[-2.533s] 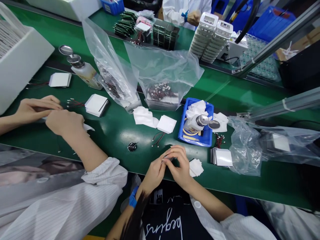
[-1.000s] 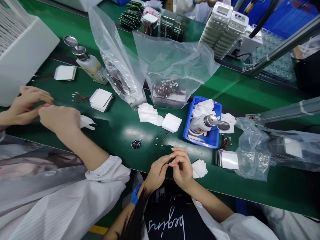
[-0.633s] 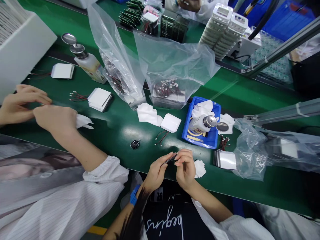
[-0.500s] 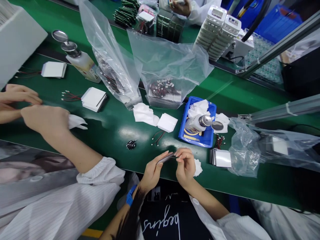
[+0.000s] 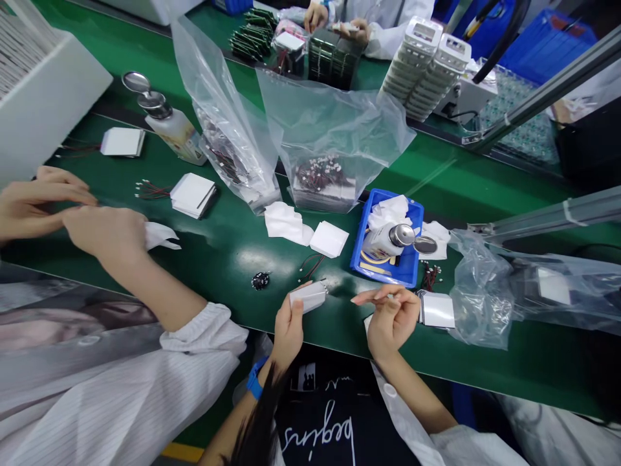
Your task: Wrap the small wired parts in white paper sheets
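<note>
My left hand (image 5: 290,327) is closed around a flat silvery-white panel (image 5: 309,296), thumb on its face, tilted above the green bench. My right hand (image 5: 394,317) is apart from it to the right, the index finger stretched toward the panel and the other fingers curled against the thumb. Whether something small is in that pinch I cannot make out. Part of a white wipe (image 5: 367,323) shows beside the right hand, mostly hidden by it. Ahead lie a white panel stack (image 5: 330,239) with dark red wires and a small black coil-like bundle (image 5: 261,280).
A blue tray (image 5: 356,249) holds a pump bottle (image 5: 385,241) and wipes. Stacked panels (image 5: 438,309) and a plastic bag (image 5: 482,291) lie to the right. Bags of wired parts (image 5: 323,184) stand behind. A co-worker's hands (image 5: 109,233) are at left; another person's hands (image 5: 356,31) are across the bench.
My right hand has moved right, away from the panel. My left hand keeps it and has turned its pale face upward. The view has shifted slightly; the person across now shows both hands.
</note>
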{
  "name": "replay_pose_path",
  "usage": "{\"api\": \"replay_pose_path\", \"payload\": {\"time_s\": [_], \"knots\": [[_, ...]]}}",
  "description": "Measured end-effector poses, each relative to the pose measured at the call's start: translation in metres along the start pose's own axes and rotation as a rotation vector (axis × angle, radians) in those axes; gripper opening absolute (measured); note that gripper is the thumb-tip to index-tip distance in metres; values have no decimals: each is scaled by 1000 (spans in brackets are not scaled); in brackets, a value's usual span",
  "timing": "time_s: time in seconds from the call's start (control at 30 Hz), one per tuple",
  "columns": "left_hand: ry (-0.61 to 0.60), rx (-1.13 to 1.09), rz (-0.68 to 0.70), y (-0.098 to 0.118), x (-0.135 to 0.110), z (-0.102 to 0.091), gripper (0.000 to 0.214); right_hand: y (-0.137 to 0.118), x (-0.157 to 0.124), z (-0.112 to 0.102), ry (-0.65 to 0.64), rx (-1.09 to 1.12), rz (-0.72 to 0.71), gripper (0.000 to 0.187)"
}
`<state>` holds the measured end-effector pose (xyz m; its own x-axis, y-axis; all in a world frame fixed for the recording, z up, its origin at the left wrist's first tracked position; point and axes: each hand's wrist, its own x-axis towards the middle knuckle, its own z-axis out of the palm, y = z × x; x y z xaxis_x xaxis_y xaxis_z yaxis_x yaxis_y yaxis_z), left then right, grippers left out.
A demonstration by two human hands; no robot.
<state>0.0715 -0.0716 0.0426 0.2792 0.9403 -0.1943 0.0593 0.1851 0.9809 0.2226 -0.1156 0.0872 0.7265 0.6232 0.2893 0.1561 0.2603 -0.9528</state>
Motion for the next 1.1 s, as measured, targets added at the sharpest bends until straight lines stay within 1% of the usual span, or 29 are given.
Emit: {"api": "replay_pose_path", "payload": {"time_s": [0.1, 0.17, 0.4, 0.5, 0.57, 0.67, 0.73, 0.9, 1.0, 1.1], "knots": [[-75, 3, 15, 1, 1, 0, 52, 1, 2, 0, -128, -31, 56, 5], [-70, 8, 24, 1, 2, 0, 52, 5, 1, 1, -208, -56, 83, 4], [-52, -9, 12, 2, 1, -1, 54, 22, -4, 4, -354, -259, 121, 4], [-47, 18, 34, 3, 2, -1, 53, 21, -4, 6, -401, -309, 94, 15], [-41, 32, 47, 2, 1, 0, 53, 18, -4, 6, -415, -336, 57, 18], [-51, 31, 52, 1, 1, 0, 51, 15, -4, 7, -436, -365, 13, 6], [-51, 35, 50, 1, 0, 0, 51, 13, -3, 7, -448, -371, -5, 2], [-37, 33, 44, 0, 1, -1, 51, 10, 0, 6, -430, -370, -56, 9], [-19, 20, 38, 0, 2, 0, 52, 10, 2, 1, -376, -358, -33, 10], [-26, 27, 47, 1, 1, 1, 51, 12, 4, -3, -318, -310, 74, 14]]}}
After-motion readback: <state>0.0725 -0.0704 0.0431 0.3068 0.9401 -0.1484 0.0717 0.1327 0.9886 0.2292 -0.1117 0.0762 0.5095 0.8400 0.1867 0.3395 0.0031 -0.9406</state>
